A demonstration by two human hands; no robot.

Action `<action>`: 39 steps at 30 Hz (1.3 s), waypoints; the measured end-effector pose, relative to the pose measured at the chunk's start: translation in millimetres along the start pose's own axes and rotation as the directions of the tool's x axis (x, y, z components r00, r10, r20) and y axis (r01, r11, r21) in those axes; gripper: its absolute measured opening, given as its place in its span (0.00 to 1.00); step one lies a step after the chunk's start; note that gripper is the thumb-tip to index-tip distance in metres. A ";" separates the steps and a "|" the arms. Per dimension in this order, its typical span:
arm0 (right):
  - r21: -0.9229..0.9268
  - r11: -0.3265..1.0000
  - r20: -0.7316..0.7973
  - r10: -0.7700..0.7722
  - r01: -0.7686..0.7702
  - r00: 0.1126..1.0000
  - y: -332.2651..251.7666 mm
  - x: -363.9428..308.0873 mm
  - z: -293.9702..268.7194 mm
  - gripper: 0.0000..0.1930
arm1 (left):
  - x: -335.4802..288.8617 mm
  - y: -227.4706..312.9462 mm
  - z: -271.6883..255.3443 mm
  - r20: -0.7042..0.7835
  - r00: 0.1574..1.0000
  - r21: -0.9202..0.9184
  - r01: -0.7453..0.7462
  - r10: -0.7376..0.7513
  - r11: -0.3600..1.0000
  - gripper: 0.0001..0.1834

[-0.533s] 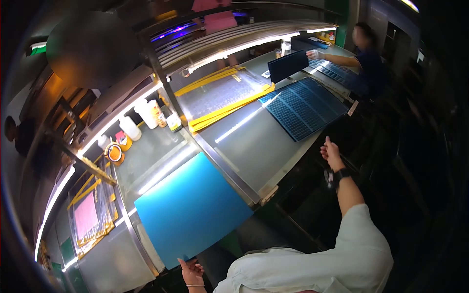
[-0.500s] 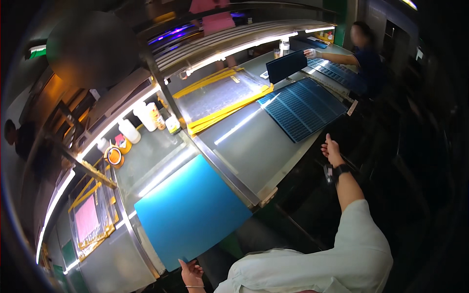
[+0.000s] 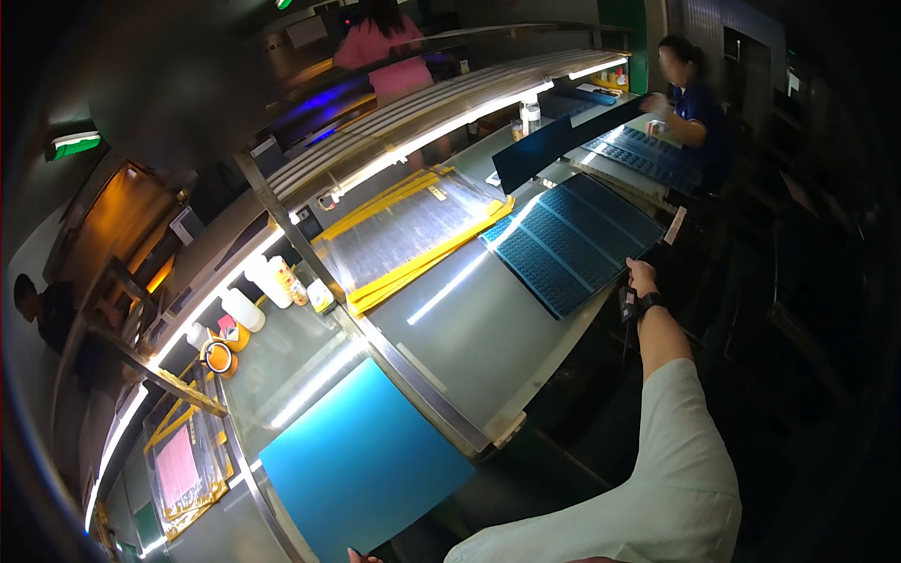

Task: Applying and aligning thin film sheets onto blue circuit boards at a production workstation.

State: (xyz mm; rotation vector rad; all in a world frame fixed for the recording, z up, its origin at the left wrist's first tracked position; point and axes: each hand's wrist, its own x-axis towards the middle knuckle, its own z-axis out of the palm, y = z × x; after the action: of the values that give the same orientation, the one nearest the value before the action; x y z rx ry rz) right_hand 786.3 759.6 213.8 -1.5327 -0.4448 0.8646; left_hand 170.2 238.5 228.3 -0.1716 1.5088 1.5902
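My right hand (image 3: 642, 277) is closed at the near edge of a dark blue panel (image 3: 572, 239) with a fine printed grid, its thumb and fingers pinching that edge. The panel lies on the glass-topped bench. At the lower edge of the view, my left hand (image 3: 364, 558) is mostly cut off; its thumb tip and a few curled fingers show at the near corner of a plain bright blue sheet (image 3: 366, 460). That sheet lies flat, its near edge overhanging the bench front.
Yellow-taped clear sheets (image 3: 413, 235) lie behind the panel. White bottles (image 3: 242, 310) and orange tape rolls (image 3: 221, 357) stand under the light rail. A metal divider (image 3: 422, 380) crosses the bench. At far right, a co-worker (image 3: 690, 103) handles a dark panel (image 3: 535, 155).
My right hand has come from beside the bench onto the gridded panel's edge. The view has shifted, leaving less of my left hand showing. The co-worker's dark panel has changed its angle.
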 end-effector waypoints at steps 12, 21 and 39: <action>0.117 0.908 0.678 0.223 -0.402 0.700 65.0 -198.8 -91.9 0.23 | 11.1 -6.5 4.2 -0.113 0.991 -0.051 -0.078 0.072 0.996 0.16; 0.135 0.919 0.701 0.177 -0.372 0.691 41.0 -237.4 -96.1 0.31 | 3.1 -2.0 6.7 -0.083 0.993 -0.029 -0.084 0.082 0.996 0.16; 0.165 0.872 0.746 0.195 -0.461 0.637 68.2 -307.2 -52.9 0.18 | 5.3 6.7 5.5 -0.117 0.973 -0.039 -0.205 0.199 0.978 0.16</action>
State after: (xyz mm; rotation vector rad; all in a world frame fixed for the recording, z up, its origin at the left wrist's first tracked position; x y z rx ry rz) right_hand 613.6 491.5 226.3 -0.9021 -0.5275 1.7657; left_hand 165.2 246.9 231.1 -0.1412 1.6149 1.8078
